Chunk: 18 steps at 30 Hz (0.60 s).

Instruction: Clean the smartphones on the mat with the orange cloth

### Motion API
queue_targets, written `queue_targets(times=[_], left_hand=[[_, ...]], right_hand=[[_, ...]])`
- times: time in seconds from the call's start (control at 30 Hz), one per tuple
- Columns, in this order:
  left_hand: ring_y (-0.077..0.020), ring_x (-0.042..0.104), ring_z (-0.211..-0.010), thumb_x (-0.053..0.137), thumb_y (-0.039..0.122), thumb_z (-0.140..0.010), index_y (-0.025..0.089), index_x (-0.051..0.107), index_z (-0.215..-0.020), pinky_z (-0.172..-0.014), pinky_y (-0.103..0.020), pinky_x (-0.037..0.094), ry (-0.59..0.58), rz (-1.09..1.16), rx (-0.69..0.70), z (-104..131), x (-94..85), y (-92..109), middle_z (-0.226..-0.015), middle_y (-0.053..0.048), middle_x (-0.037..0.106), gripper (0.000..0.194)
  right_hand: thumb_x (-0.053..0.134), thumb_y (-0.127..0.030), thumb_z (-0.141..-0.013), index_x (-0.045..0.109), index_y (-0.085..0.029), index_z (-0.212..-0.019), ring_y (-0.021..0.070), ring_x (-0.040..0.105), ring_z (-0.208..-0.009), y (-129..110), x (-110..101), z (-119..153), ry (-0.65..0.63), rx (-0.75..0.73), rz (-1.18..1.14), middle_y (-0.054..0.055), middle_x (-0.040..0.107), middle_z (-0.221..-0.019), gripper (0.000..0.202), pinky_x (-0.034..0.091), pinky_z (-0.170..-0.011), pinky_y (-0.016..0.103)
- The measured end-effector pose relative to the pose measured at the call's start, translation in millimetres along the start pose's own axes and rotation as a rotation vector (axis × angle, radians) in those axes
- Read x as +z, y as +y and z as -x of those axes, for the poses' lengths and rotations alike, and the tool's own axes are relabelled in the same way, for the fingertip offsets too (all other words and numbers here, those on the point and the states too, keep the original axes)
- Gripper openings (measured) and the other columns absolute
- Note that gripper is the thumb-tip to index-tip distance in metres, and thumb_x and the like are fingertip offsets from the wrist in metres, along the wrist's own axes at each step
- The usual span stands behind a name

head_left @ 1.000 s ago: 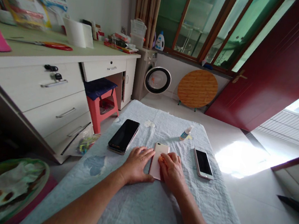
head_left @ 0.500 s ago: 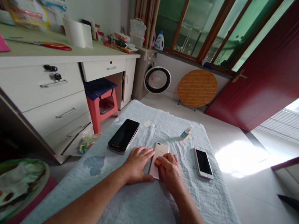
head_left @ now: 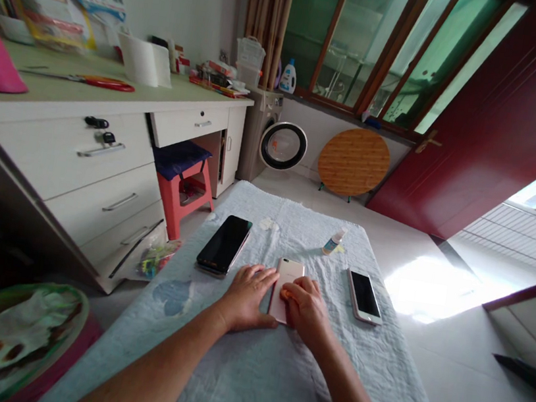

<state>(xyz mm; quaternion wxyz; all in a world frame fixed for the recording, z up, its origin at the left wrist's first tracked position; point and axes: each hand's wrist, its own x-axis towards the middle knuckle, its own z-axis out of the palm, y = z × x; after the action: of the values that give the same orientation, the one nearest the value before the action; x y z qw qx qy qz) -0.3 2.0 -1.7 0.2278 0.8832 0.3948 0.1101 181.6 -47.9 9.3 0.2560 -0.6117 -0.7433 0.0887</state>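
A pink phone [head_left: 292, 270] lies back side up on the cloth-covered table, its camera at the upper left corner. My left hand [head_left: 247, 298] steadies it, fingertips along its left edge and thumb by its bottom edge. My right hand [head_left: 307, 306] is closed on a small orange wad [head_left: 286, 291], pressed against the phone's back; most of the wad is hidden by the fingers. Left of my hands a large black phone [head_left: 225, 243] lies screen up. On the right are a white phone [head_left: 364, 296], also screen up, and a small upright spray bottle [head_left: 333, 241].
A pale blue cloth [head_left: 242, 384] covers the table. A white desk [head_left: 97, 170] stands at the left, with a red stool [head_left: 179, 195] beside it. A bin [head_left: 80, 334] is at lower left. Farther back are an open washing machine door [head_left: 284, 145] and a round wooden tabletop [head_left: 354, 162].
The view has shifted slightly. Both hands keep about the same place on the pink phone, and the orange wad is still pressed to its back.
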Motion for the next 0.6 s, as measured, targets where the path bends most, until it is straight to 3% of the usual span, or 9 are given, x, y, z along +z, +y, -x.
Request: queue_targets(times=[0.2, 0.6], left_hand=[[-0.0337, 0.027, -0.135, 0.072, 0.061, -0.059, 0.024, 0.037, -0.139, -0.112, -0.047, 0.019, -0.001, -0.004, 0.000, 1.3, -2.6, 1.9, -0.148, -0.007, 0.037, 0.095], [-0.0359, 0.028, -0.135, 0.074, 0.056, -0.058, 0.025, 0.035, -0.141, -0.112, -0.050, 0.018, -0.016, 0.008, -0.025, 1.6, -8.8, 8.6, -0.148, -0.006, 0.038, 0.097]], right_hand=[[0.051, -0.011, -0.084, 0.069, -0.021, -0.078, 0.0154, 0.047, -0.082, 2.8, 3.2, -13.9, -0.011, -0.030, 0.029, 0.003, 0.055, -0.083, 0.022, 0.038, -0.077, 0.025], [0.048, -0.016, -0.088, 0.070, -0.019, -0.083, 0.0151, 0.050, -0.084, 13.0, 12.7, -65.5, 0.027, 0.046, 0.163, 0.004, 0.058, -0.085, 0.022, 0.035, -0.082, 0.025]])
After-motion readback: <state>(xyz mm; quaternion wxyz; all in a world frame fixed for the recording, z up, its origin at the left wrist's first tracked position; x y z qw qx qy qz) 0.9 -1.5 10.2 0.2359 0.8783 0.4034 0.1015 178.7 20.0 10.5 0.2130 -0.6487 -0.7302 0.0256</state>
